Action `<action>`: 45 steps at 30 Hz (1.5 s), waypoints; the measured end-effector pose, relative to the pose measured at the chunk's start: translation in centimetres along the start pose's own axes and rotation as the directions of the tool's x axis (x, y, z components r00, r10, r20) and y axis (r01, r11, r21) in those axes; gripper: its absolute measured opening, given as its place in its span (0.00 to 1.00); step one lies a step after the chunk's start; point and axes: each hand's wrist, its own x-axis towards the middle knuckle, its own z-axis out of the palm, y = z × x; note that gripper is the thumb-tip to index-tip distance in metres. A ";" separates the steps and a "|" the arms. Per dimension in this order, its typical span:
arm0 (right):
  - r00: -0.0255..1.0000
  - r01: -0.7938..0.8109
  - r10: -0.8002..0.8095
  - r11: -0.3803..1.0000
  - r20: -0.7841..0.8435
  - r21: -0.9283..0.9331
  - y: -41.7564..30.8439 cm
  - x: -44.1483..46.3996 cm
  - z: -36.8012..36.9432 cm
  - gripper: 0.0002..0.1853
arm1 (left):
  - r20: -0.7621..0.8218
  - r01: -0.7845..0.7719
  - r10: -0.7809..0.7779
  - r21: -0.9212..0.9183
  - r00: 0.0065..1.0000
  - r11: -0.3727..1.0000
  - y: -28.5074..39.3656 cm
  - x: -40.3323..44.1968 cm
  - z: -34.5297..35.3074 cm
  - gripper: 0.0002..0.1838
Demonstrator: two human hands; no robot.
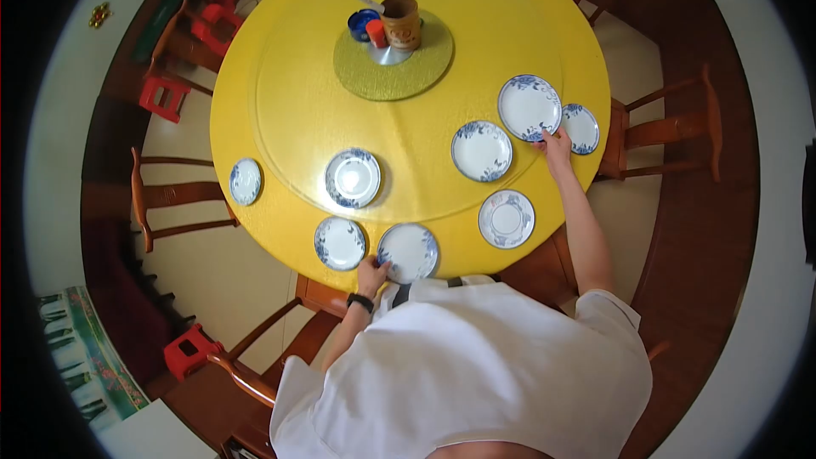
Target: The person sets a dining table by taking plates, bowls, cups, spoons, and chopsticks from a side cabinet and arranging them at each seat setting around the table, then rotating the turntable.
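My right hand (pixel 557 153) grips the near rim of a white plate with blue flowers (pixel 529 108). This plate partly overlaps a smaller plate (pixel 581 129) by the table's right edge. At the near edge, my left hand (pixel 371 275), with a dark band on the wrist, has its fingers closed on the left rim of another blue-flowered plate (pixel 409 253). Just beside that hand lies a smaller plate (pixel 340 244). Further plates rest around them: one left of centre (pixel 352 178), one right of centre (pixel 482 151), one with a ringed middle (pixel 507 219).
The round yellow table (pixel 297 93) also bears a small plate (pixel 246 182) at far left. Toward the back, a green round mat (pixel 365 76) carries a brown cup (pixel 402 21), blue ashtray (pixel 360 22) and red container (pixel 376 32). Wooden chairs (pixel 174 195) and red stools (pixel 165 99) surround it.
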 end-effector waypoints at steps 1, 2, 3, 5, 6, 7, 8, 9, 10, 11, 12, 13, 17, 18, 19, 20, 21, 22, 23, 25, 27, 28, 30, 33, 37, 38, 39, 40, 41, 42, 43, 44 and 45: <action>0.991 -0.018 0.028 0.997 -0.129 0.080 -0.1 1.7 -0.1 0.14 | -0.003 0.066 -0.067 -0.101 0.998 0.993 0.0 0.1 -0.7 0.12; 0.991 -0.012 0.024 0.996 -0.134 0.088 0.3 3.0 0.0 0.14 | -0.005 0.085 -0.085 -0.028 0.996 0.996 2.9 -1.0 -2.4 0.11; 0.975 -0.028 0.053 0.993 -0.216 0.118 0.8 4.1 0.2 0.14 | -0.009 0.105 -0.105 0.046 0.994 0.993 6.4 -2.5 -4.5 0.11; 0.951 -0.039 0.085 0.987 -0.296 0.156 1.7 6.7 0.6 0.13 | -0.025 0.080 -0.078 0.134 0.997 0.988 6.5 -2.4 -8.2 0.10; 0.936 -0.045 0.111 0.979 -0.333 0.199 2.6 7.8 0.6 0.13 | 0.001 0.085 -0.085 0.058 0.996 0.995 7.4 -2.6 -10.3 0.08; 0.920 -0.052 0.140 0.969 -0.366 0.240 3.5 8.5 0.5 0.13 | 0.025 0.094 -0.094 -0.020 0.995 0.995 8.5 -2.8 -12.5 0.07; 0.922 -0.061 0.148 0.968 -0.359 0.242 4.1 8.8 0.6 0.13 | 0.028 0.105 -0.103 -0.068 0.994 0.992 9.3 -2.6 -14.5 0.06; 0.913 -0.058 0.154 0.966 -0.377 0.253 4.4 9.4 0.6 0.13 | 0.028 0.115 -0.112 -0.119 0.993 0.986 10.1 -2.1 -16.4 0.06; 0.906 -0.055 0.159 0.963 -0.393 0.262 4.7 10.0 0.8 0.14 | 0.007 0.123 -0.124 -0.206 0.992 0.971 11.0 -1.4 -18.0 0.07; 0.917 -0.033 0.146 0.955 -0.371 0.295 5.1 10.2 0.9 0.14 | -0.016 0.127 -0.138 -0.293 0.990 0.947 11.7 -0.4 -19.6 0.08; 0.929 -0.013 0.132 0.945 -0.345 0.328 5.5 10.4 0.8 0.14 | -0.062 0.090 -0.115 -0.315 0.991 0.945 11.4 1.4 -21.0 0.09; 0.939 -0.029 0.130 0.952 -0.319 0.303 6.6 11.6 0.0 0.15 | -0.115 0.051 -0.095 -0.337 0.989 0.940 10.7 3.7 -22.1 0.10; 0.973 0.026 0.054 0.941 -0.226 0.337 9.2 13.3 -1.6 0.16 | -0.289 -0.088 -0.121 -0.617 0.950 0.782 8.2 13.8 -24.9 0.11; 0.960 0.014 0.075 0.950 -0.270 0.313 8.9 13.2 -1.7 0.15 | -0.332 -0.118 -0.132 -0.636 0.934 0.762 7.9 16.4 -25.1 0.11; 0.943 0.005 0.090 0.958 -0.319 0.286 8.8 13.1 -1.9 0.14 | -0.369 -0.148 -0.144 -0.655 0.918 0.741 7.8 18.8 -25.2 0.11; 0.936 -0.014 0.126 0.946 -0.328 0.323 8.8 13.1 -2.0 0.14 | -0.390 -0.151 -0.179 -0.680 0.903 0.717 8.3 20.7 -25.1 0.11; 0.927 -0.028 0.159 0.933 -0.341 0.359 8.8 13.1 -2.2 0.14 | -0.403 -0.155 -0.212 -0.706 0.890 0.691 8.8 22.6 -25.1 0.11; 0.933 -0.040 0.161 0.936 -0.323 0.351 8.9 13.1 -2.5 0.13 | -0.405 -0.143 -0.243 -0.719 0.882 0.680 8.6 24.5 -25.0 0.10; 0.937 -0.049 0.160 0.940 -0.309 0.339 9.0 13.4 -2.8 0.12 | -0.401 -0.129 -0.273 -0.735 0.874 0.666 8.5 26.2 -24.8 0.10; 0.922 -0.047 0.158 0.952 -0.354 0.301 8.8 13.8 -2.4 0.12 | -0.387 -0.103 -0.314 -0.755 0.867 0.647 8.9 28.4 -24.5 0.09; 0.900 -0.043 0.150 0.965 -0.408 0.259 7.7 13.3 -1.6 0.11 | -0.353 -0.054 -0.337 -0.756 0.873 0.652 8.6 30.5 -23.7 0.09; 0.891 -0.089 0.166 0.976 -0.422 0.197 6.8 12.7 -0.8 0.11 | -0.337 -0.038 -0.341 -0.757 0.878 0.652 8.5 31.3 -23.4 0.09; 0.894 -0.127 0.167 0.984 -0.416 0.121 5.9 12.1 -0.5 0.11 | -0.336 -0.039 -0.338 -0.758 0.879 0.651 7.4 33.5 -22.9 0.10; 0.875 -0.239 0.246 0.969 -0.417 0.069 4.7 11.4 -0.3 0.18 | -0.318 -0.057 -0.338 -0.797 0.886 0.601 8.3 34.1 -22.4 0.09; 0.857 -0.136 0.179 0.983 -0.483 0.122 2.3 5.6 1.2 0.25 | -0.301 -0.026 -0.341 -0.783 0.891 0.622 8.5 34.3 -22.9 0.08; 0.842 -0.089 0.126 0.991 -0.524 0.095 2.0 3.2 1.5 0.26 | -0.307 -0.022 -0.350 -0.778 0.885 0.628 9.2 34.0 -22.9 0.08; 0.843 -0.072 0.091 0.996 -0.531 0.058 1.5 0.2 2.2 0.22 | -0.314 -0.017 -0.358 -0.772 0.880 0.636 9.5 33.8 -23.0 0.08; 0.841 -0.054 0.056 0.998 -0.538 0.019 1.4 -2.5 2.2 0.18 | -0.327 -0.021 -0.358 -0.763 0.875 0.646 9.1 34.4 -22.9 0.08; 0.866 -0.051 0.064 0.998 -0.495 0.040 2.1 -5.0 0.7 0.15 | -0.320 -0.020 -0.356 -0.768 0.878 0.640 9.1 34.5 -22.9 0.08; 0.890 -0.048 0.070 0.997 -0.450 0.059 2.7 -7.6 -0.7 0.13 | -0.347 -0.004 -0.368 -0.733 0.863 0.680 9.3 34.5 -22.8 0.10; 0.863 -0.054 0.089 0.995 -0.498 0.084 3.2 -10.3 -1.3 0.10 | -0.377 0.008 -0.376 -0.697 0.847 0.717 9.3 34.6 -22.8 0.12; 0.834 -0.059 0.111 0.992 -0.540 0.112 4.2 -13.1 -1.5 0.08 | -0.385 0.021 -0.347 -0.645 0.855 0.764 8.7 35.2 -22.8 0.17; 0.877 -0.039 0.084 0.994 -0.473 0.104 5.5 -16.0 -2.7 0.07 | -0.356 0.090 -0.321 -0.535 0.878 0.840 7.1 36.6 -22.9 0.22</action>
